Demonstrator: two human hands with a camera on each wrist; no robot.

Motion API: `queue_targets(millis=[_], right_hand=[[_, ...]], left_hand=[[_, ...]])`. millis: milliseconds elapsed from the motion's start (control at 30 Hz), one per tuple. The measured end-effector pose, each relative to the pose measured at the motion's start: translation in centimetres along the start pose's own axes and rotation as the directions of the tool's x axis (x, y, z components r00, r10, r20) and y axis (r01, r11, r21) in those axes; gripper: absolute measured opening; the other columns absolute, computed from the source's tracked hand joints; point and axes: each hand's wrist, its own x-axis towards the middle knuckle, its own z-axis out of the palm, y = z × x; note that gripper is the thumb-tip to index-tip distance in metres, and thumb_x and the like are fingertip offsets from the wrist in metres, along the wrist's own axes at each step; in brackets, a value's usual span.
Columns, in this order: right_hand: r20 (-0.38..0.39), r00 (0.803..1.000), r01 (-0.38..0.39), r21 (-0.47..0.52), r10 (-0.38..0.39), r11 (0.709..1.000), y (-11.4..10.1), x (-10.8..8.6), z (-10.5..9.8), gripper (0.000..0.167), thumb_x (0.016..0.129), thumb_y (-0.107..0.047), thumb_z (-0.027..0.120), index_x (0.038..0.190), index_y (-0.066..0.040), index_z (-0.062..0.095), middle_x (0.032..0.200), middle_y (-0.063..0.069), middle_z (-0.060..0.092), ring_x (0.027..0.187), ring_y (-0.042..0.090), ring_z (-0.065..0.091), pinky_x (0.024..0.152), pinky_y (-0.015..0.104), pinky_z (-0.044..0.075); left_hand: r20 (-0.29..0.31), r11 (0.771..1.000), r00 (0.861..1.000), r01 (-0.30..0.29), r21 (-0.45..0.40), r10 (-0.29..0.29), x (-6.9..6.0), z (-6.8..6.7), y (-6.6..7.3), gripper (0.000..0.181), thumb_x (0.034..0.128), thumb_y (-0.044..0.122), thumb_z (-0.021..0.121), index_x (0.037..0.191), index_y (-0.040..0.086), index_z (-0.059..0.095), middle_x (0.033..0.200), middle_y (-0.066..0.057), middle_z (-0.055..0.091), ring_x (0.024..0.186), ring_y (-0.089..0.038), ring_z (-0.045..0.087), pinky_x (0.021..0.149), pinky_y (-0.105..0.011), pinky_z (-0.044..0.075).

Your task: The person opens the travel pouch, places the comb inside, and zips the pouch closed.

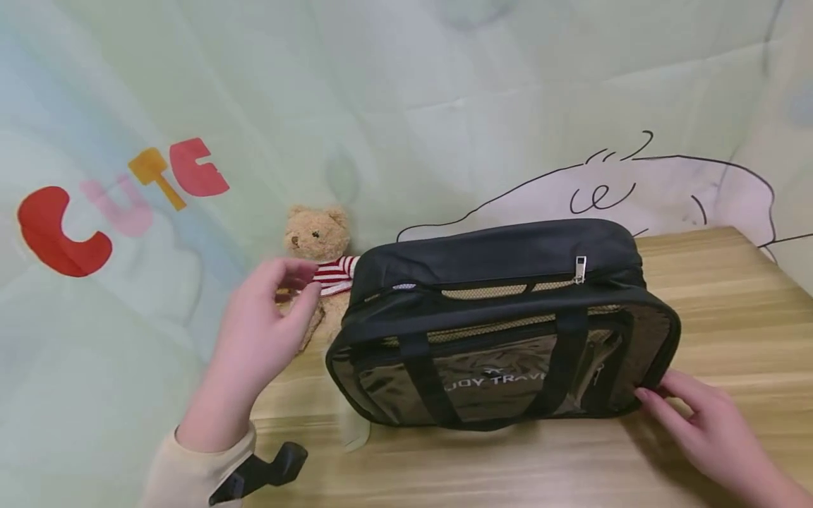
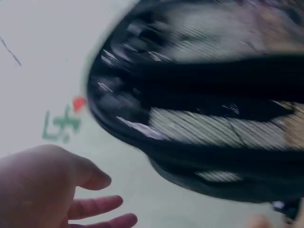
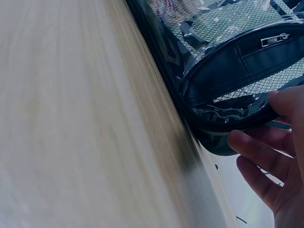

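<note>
A black travel bag (image 1: 492,381) with a clear front panel, white lettering and two handle straps stands on the table. Its metal zipper pull (image 1: 581,269) sits on the top, near the right end; whether the zipper is closed I cannot tell. At the bag's lower right corner my right hand (image 1: 714,423) pinches the edge, thumb in front and fingers behind; the right wrist view shows this grip on the bag (image 3: 213,85) closely. My left hand (image 1: 263,324) hovers off the bag's left end with fingers loosely bent, holding nothing. The left wrist view shows the bag (image 2: 199,85) blurred, apart from the left hand (image 2: 52,185).
A teddy bear (image 1: 317,236) in a red-and-white striped top sits behind the bag's left end, partly hidden by my left hand. The wooden table (image 1: 737,303) backs onto a printed cloth (image 1: 381,106). A black strap (image 1: 260,476) circles my left sleeve.
</note>
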Motion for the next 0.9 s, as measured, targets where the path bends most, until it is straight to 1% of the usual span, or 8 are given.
queue_targets(millis=[133, 300, 400, 500, 633, 733, 800, 900], right_hand=[[-0.001, 1.000, -0.001, -0.017, 0.001, 1.000, -0.1, 0.1, -0.1, 0.044, 0.078, 0.013, 0.079, 0.096, -0.026, 0.073, 0.089, -0.017, 0.071, 0.084, -0.015, 0.060, 0.077, 0.006, 0.045], [-0.014, 1.000, 0.013, -0.002, -0.013, 1.000, 0.2, -0.1, 0.1, 0.044, 0.077, 0.013, 0.079, 0.097, -0.026, 0.073, 0.088, -0.017, 0.071, 0.087, -0.016, 0.060, 0.079, 0.006, 0.044], [-0.033, 0.999, 0.025, 0.014, -0.024, 1.000, 0.5, -0.4, 0.2, 0.043, 0.077, 0.014, 0.079, 0.097, -0.024, 0.073, 0.088, -0.016, 0.070, 0.087, -0.015, 0.059, 0.079, 0.005, 0.043], [-0.042, 0.999, 0.028, 0.029, -0.027, 0.999, 0.6, -0.5, 0.2, 0.044, 0.075, 0.016, 0.078, 0.096, -0.022, 0.073, 0.087, -0.016, 0.070, 0.086, -0.014, 0.059, 0.078, 0.006, 0.043], [-0.038, 0.999, 0.022, 0.027, -0.021, 0.999, 0.6, -0.6, 0.1, 0.044, 0.076, 0.017, 0.078, 0.096, -0.022, 0.073, 0.087, -0.017, 0.069, 0.084, -0.014, 0.058, 0.076, 0.006, 0.043], [-0.032, 0.999, 0.027, 0.026, -0.026, 0.999, 0.5, -0.5, 0.0, 0.045, 0.075, 0.017, 0.078, 0.098, -0.022, 0.073, 0.088, -0.017, 0.070, 0.085, -0.014, 0.059, 0.078, 0.006, 0.044], [-0.028, 0.999, 0.033, 0.024, -0.032, 0.999, 0.5, -0.4, 0.0, 0.046, 0.075, 0.018, 0.078, 0.098, -0.022, 0.074, 0.089, -0.017, 0.070, 0.086, -0.014, 0.059, 0.079, 0.005, 0.044], [-0.022, 0.999, 0.034, 0.026, -0.033, 0.999, 0.4, -0.3, 0.0, 0.046, 0.075, 0.017, 0.078, 0.098, -0.022, 0.074, 0.090, -0.017, 0.070, 0.086, -0.014, 0.059, 0.080, 0.005, 0.044]], left_hand=[[0.060, 0.994, 0.992, 0.109, 0.003, -0.109, -2.0, 2.1, -3.9, 0.024, 0.1034, 0.023, 0.061, 0.119, 0.007, 0.067, 0.117, -0.012, 0.070, 0.104, -0.027, 0.069, 0.087, -0.048, 0.058], [0.127, 0.967, 0.959, 0.242, 0.082, -0.251, -4.9, 5.7, -8.5, 0.030, 0.1026, 0.026, 0.061, 0.124, 0.006, 0.066, 0.124, -0.016, 0.068, 0.112, -0.034, 0.066, 0.092, -0.052, 0.054], [0.144, 0.949, 0.943, 0.280, 0.146, -0.300, -6.1, 7.8, -10.2, 0.029, 0.1004, 0.026, 0.063, 0.120, 0.005, 0.067, 0.122, -0.016, 0.067, 0.110, -0.035, 0.065, 0.092, -0.052, 0.053], [0.165, 0.941, 0.935, 0.282, 0.189, -0.313, -6.9, 9.1, -11.1, 0.023, 0.0970, 0.024, 0.065, 0.113, 0.007, 0.068, 0.113, -0.015, 0.068, 0.105, -0.033, 0.065, 0.089, -0.052, 0.053], [0.175, 0.934, 0.941, 0.237, 0.268, -0.290, -7.4, 10.0, -11.4, 0.026, 0.0946, 0.027, 0.066, 0.112, 0.007, 0.066, 0.103, -0.013, 0.062, 0.094, -0.031, 0.062, 0.079, -0.052, 0.053], [0.184, 0.925, 0.940, 0.222, 0.307, -0.287, -7.7, 10.3, -11.5, 0.042, 0.0943, 0.028, 0.066, 0.127, 0.002, 0.062, 0.111, -0.018, 0.059, 0.101, -0.038, 0.061, 0.083, -0.055, 0.053], [0.196, 0.922, 0.935, 0.224, 0.314, -0.294, -8.0, 10.5, -11.6, 0.051, 0.0933, 0.027, 0.067, 0.135, 0.000, 0.058, 0.122, -0.022, 0.058, 0.112, -0.042, 0.060, 0.089, -0.059, 0.052], [0.213, 0.920, 0.932, 0.215, 0.326, -0.294, -8.4, 10.7, -11.6, 0.056, 0.0897, 0.023, 0.069, 0.139, 0.000, 0.056, 0.134, -0.025, 0.055, 0.125, -0.047, 0.054, 0.096, -0.062, 0.050]])
